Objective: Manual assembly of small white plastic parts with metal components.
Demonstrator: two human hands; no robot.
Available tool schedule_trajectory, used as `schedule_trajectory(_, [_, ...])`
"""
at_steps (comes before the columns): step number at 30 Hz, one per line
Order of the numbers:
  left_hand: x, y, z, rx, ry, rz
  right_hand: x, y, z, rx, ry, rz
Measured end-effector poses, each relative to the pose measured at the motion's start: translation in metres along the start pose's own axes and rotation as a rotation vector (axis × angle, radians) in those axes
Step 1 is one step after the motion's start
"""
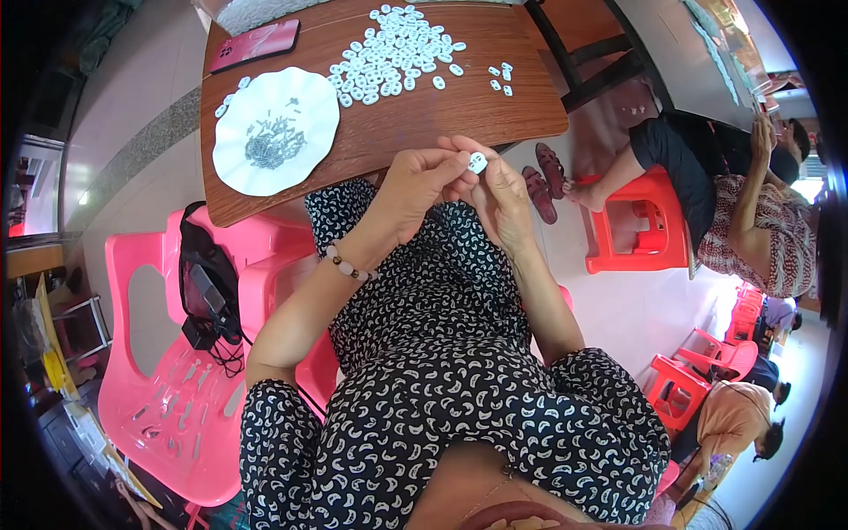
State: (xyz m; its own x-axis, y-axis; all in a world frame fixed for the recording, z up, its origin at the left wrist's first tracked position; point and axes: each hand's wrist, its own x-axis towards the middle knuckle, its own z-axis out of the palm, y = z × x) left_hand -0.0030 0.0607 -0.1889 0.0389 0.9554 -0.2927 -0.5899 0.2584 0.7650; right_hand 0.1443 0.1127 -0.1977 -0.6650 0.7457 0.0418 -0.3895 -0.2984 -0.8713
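Note:
Just past the table's near edge, my two hands meet around a small white oval plastic piece (477,162) with dark openings in its face. My left hand (413,187) pinches it by the thumb and fingertips. My right hand (503,193) has its fingers closed about the other side, partly covering it. Whether a smaller part is also in those fingers is too small to tell. Beyond my hands, a pile of similar white oval pieces (389,55) lies on the brown wooden table (415,117). A white wavy-rimmed plate (231,150) holds many small grey metal pieces (274,143), perhaps screws.
A pink phone (254,46) lies at the table's far left. Several smaller white pieces (501,78) sit apart at the right. A pink chair (168,415) with a black bag (208,283) stands left. At right are a red stool (638,225), sandals (541,181) and seated people.

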Motion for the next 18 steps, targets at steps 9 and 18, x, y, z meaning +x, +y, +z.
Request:
schedule_trajectory(9, [-0.003, 0.004, -0.011, 0.012, 0.012, 0.004, 0.005, 0.002, 0.003, -0.052, 0.020, -0.004])
schedule_trajectory(18, [-0.006, 0.012, -0.014, 0.116, 0.058, 0.059, 0.011, -0.003, 0.001, -0.210, -0.016, -0.012])
